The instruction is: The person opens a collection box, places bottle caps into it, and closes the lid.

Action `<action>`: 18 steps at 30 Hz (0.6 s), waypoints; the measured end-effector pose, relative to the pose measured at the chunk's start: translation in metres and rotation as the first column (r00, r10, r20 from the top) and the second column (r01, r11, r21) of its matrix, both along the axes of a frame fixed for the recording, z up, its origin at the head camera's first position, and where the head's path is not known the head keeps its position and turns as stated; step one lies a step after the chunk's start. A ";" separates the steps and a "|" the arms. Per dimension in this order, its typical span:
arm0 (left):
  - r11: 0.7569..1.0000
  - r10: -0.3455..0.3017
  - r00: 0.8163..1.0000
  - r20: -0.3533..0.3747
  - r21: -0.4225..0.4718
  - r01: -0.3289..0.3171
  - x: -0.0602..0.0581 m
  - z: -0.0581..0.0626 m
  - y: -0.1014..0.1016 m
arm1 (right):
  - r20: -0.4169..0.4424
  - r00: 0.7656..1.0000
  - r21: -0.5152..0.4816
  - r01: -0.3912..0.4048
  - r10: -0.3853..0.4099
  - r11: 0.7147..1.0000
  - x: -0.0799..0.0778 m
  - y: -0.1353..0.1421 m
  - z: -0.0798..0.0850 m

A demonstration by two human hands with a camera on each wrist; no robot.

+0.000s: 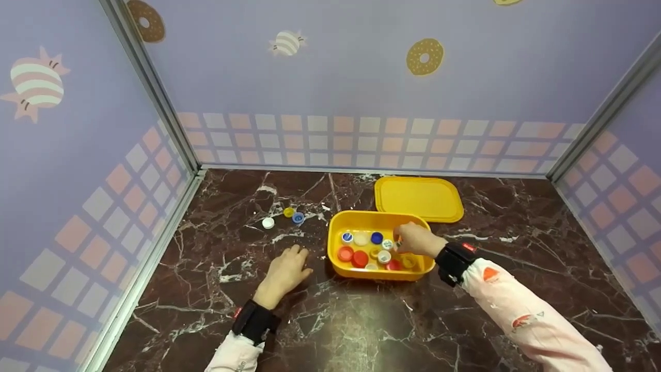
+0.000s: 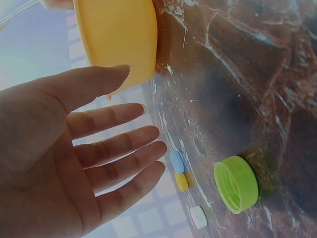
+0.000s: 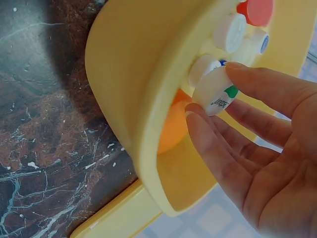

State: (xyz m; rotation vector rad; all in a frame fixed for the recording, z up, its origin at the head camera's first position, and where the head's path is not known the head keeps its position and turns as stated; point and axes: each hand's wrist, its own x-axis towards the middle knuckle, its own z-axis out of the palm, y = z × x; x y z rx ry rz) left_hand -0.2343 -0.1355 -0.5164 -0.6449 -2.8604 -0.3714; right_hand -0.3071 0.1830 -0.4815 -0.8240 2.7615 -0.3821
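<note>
My right hand (image 1: 417, 240) reaches into a yellow plastic box (image 1: 379, 274). Between thumb and fingertip it pinches a white bottle cap (image 3: 214, 93) with a green mark and dark print on its top. Other bottle caps lie about in the box, among them a red cap (image 1: 360, 259), a dark blue cap (image 1: 377, 238) and an orange cap (image 3: 173, 128). Left of the box, my left hand (image 1: 283, 272) hovers palm down with its fingers spread and holds nothing. A light green bottle cap (image 2: 237, 184) stands on the table near it, hidden in the head view.
Beyond my left hand lie a white cap (image 1: 268, 222), a yellow cap (image 1: 288, 212) and a blue cap (image 1: 298, 218). The yellow lid (image 1: 419, 199) lies flat behind the box. Lilac panels (image 1: 351, 77) wall in the dark marbled table (image 1: 496, 206) at the back and sides.
</note>
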 end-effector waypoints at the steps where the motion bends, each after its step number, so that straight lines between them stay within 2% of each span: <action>1: 1.000 0.000 1.000 -0.003 0.000 0.000 0.000 0.000 0.000 | 0.001 1.000 0.005 0.000 0.000 1.000 0.000 -0.001 -0.001; 8: 1.000 -0.001 1.000 -0.008 -0.008 0.001 0.001 0.001 0.000 | -0.004 1.000 0.033 -0.010 0.010 0.999 -0.002 -0.005 -0.005; 13: 1.000 0.009 1.000 0.002 -0.008 -0.009 0.001 0.001 -0.001 | 0.031 0.999 0.022 0.008 -0.009 1.000 -0.002 -0.005 -0.004; 18: 1.000 0.013 1.000 0.003 -0.009 -0.013 0.001 0.001 -0.001 | 0.006 1.000 0.013 0.007 -0.007 1.000 -0.003 -0.003 -0.003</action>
